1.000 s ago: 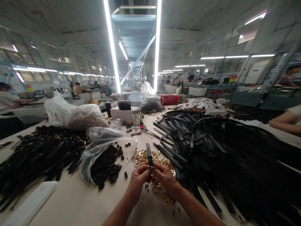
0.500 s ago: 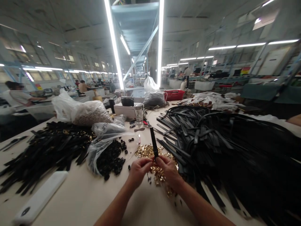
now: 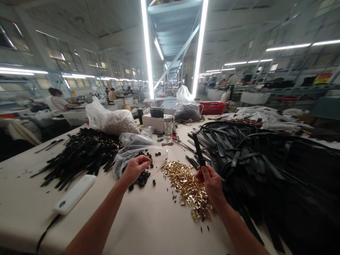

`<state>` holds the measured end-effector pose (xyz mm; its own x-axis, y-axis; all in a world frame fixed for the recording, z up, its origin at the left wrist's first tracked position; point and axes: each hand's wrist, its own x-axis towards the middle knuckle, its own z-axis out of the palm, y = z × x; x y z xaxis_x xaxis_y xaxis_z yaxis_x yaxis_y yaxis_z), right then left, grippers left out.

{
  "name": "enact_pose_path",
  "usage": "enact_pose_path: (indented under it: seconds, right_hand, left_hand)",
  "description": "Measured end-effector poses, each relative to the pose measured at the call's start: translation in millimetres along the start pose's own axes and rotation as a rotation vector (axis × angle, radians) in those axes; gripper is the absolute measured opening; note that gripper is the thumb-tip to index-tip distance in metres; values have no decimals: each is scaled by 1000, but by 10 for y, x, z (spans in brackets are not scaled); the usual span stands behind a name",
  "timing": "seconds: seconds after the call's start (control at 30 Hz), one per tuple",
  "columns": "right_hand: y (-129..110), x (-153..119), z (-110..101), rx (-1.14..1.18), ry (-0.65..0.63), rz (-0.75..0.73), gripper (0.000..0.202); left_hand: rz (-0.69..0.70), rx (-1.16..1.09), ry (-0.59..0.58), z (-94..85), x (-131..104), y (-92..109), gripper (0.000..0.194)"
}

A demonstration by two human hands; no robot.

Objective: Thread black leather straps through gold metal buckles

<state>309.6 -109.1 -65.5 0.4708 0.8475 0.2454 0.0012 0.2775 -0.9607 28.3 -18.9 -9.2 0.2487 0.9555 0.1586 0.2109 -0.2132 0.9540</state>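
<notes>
My right hand is closed around the lower end of a black strap, which stands nearly upright and leans a little left. Just left of and below that hand spreads a heap of gold buckles. My left hand hovers at the small black loops spilling from a clear plastic bag. Its thumb and fingertips are pinched together; whether a loop is between them cannot be made out. The hand covers part of the loop pile.
Black straps form a big pile on the right, finished-looking ones with gold fittings on the left. A white power bank with a cable lies front left. Behind stand a glass jar, filled bags and a red basket. Co-workers sit farther off.
My hands, together at the strap before, are now apart. The left has gone left to the black loops; the right keeps the strap. The camera view has turned left.
</notes>
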Motion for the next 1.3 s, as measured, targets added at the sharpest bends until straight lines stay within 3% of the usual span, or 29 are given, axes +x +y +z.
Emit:
enact_pose_path:
  seconds: [0.13, 0.27, 0.5, 0.6, 0.77, 0.9, 1.07, 1.3]
  right_hand:
    - [25, -124, 120, -11, -159, 18, 44]
    - [76, -229, 222, -75, -252, 0, 42]
    - [184, -207, 198, -139, -290, 3, 38]
    - [201, -241, 234, -128, -320, 22, 37]
    - [165, -316, 296, -128, -384, 71, 37]
    - [177, -332, 309, -140, -388, 75, 38]
    - [253, -326, 313, -149, -403, 65, 35]
    - [219, -327, 322, -141, -381, 83, 36]
  left_hand:
    - [99, 323, -214, 15, -124, -188, 10]
    - [232, 462, -303, 137, -212, -425, 28]
    - [200, 403, -231, 280, -125, -558, 10]
    - [71, 205, -203, 424, -105, -488, 8]
    - [-115, -440, -51, 820, -112, -402, 25]
    - [-234, -765, 22, 932, -89, -445, 30]
    - [-297, -840, 18, 908, -90, -471, 32]
    - [-360, -876, -46, 1020, -144, -486, 25]
